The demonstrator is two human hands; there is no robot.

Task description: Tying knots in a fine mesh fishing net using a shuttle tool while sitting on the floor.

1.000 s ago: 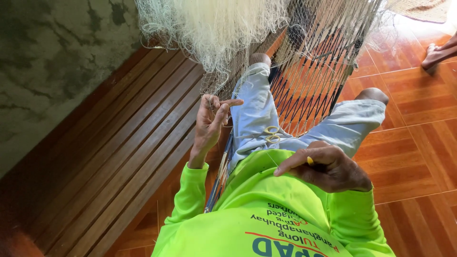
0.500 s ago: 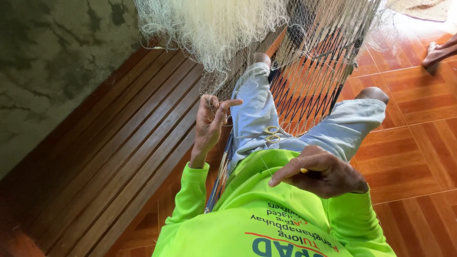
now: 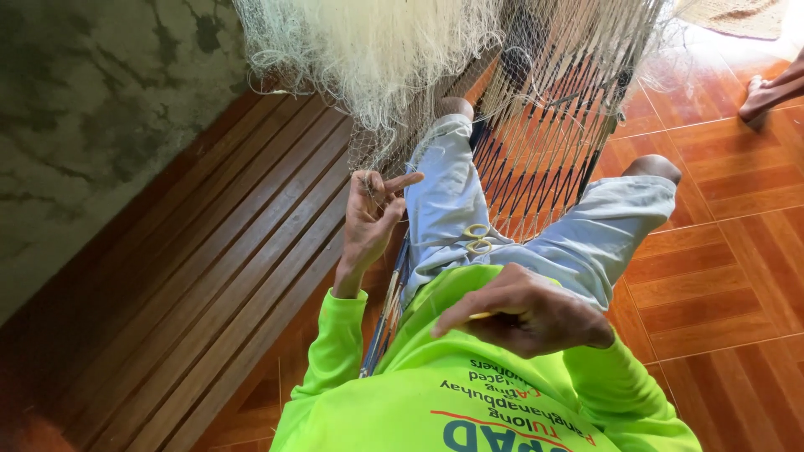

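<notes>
A fine, pale nylon fishing net (image 3: 536, 159) stretches taut and runs away from the seated person's chest toward the top of the view, its long axis lying along the legs and out over the knees. From the net's near edge, a bunched mass of whitish loose mesh (image 3: 368, 50) hangs just beyond and to the left. The left hand (image 3: 373, 218) is raised at the net's left edge, touching it: fingers curled narrowly and pinching a strand, forefinger pointing across toward the mesh. The right hand (image 3: 523, 314) sits nearer the body, below the net's near end and apart from it, fingers folded loosely around a slim yellowish netting needle (image 3: 479, 315) of which only a short stub shows. Of the two, the left hand is plainly the nearer to the net; the right has the whole lap to cross before the needle meets the mesh.

On the lap, between the net's near end and the right hand, rest small scissors with yellow loop handles (image 3: 479, 238), lying on pale grey-blue shorts (image 3: 544, 243). Sleeves of a bright lime-green long-sleeved shirt (image 3: 469, 402) fill the foreground. To the left of the net lies a dark brown slatted wooden bench (image 3: 193, 285); to its right, glossy orange-brown floor tiles (image 3: 720, 243), where another person's bare foot (image 3: 766, 96) enters at the far edge.
</notes>
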